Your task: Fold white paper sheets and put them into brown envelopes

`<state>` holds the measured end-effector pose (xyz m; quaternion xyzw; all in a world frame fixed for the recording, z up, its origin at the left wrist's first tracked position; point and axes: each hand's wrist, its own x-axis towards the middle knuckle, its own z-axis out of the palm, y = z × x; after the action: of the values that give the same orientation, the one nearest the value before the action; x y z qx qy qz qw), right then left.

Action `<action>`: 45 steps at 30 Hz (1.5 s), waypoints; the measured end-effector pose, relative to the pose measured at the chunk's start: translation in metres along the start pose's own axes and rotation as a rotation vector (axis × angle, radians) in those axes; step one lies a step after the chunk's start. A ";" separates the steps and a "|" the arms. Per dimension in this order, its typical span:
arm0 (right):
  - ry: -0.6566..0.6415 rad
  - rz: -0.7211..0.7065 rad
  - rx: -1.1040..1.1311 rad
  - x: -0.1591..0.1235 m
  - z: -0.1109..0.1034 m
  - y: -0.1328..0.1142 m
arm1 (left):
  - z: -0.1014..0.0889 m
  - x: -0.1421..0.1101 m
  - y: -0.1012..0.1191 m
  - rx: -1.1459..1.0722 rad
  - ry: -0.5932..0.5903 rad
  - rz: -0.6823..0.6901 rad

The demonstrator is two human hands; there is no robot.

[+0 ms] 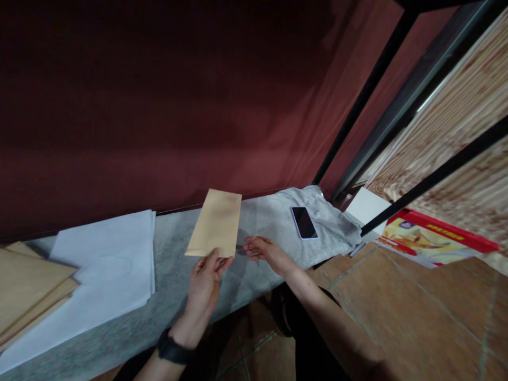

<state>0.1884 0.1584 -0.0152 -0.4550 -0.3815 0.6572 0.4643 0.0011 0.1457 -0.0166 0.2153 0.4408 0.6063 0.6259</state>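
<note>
Left hand (206, 272) clamped on the near edge of a brown paper envelope (217, 222), thumb on top, over the gray cloth (170, 238); can't tell if it touches the cloth. Right hand (265, 251) just right of the envelope, fingers loosely curled, slightly apart. Smartphone (304, 223) face up farther right, white paper stack (107, 264) left, more brown envelopes (32, 288) overlapping that.

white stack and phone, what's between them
In the head view: an envelope held in the left hand, then the right hand, with grey cloth beneath.
</note>
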 end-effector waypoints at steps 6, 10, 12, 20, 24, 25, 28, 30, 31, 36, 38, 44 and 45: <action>0.087 0.023 0.103 0.015 0.011 0.042 | -0.002 -0.017 -0.034 -0.021 0.019 -0.362; 0.036 0.078 -0.008 0.020 0.011 0.052 | -0.007 -0.012 -0.034 0.109 0.030 -0.463; 0.010 0.069 -0.121 0.021 0.008 0.051 | -0.010 -0.014 -0.032 0.245 -0.070 -0.506; 0.032 0.103 -0.612 0.011 -0.007 0.041 | -0.027 -0.021 -0.037 1.303 -0.645 0.749; 0.114 -0.041 -0.807 0.004 -0.015 0.044 | -0.037 -0.014 -0.056 1.649 -0.673 1.017; 0.153 -0.074 -0.842 0.003 -0.016 0.044 | -0.039 -0.014 -0.060 1.696 -0.683 1.027; 0.223 -0.185 -0.965 0.006 -0.015 0.042 | -0.042 -0.013 -0.066 1.761 -0.719 1.015; 0.178 -0.313 -1.070 0.012 -0.011 0.040 | -0.042 -0.013 -0.067 1.769 -0.725 1.001; 0.127 -0.372 -1.114 0.015 -0.008 0.040 | -0.041 -0.014 -0.067 1.774 -0.725 0.992; -0.006 -0.432 -1.322 0.038 0.000 0.052 | -0.041 -0.013 -0.068 1.817 -0.742 0.935; 0.013 -0.406 -1.398 0.049 0.002 0.055 | -0.041 -0.013 -0.068 1.819 -0.746 0.929; 0.135 -0.369 -1.511 0.085 0.013 0.048 | -0.039 -0.014 -0.065 1.790 -0.740 0.959; 0.157 -0.368 -1.517 0.088 0.016 0.047 | -0.038 -0.015 -0.064 1.795 -0.738 0.958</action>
<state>0.1474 0.2288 -0.0754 -0.6224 -0.7614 0.0957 0.1538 0.0085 0.1106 -0.0837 0.9142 0.3784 0.1416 0.0320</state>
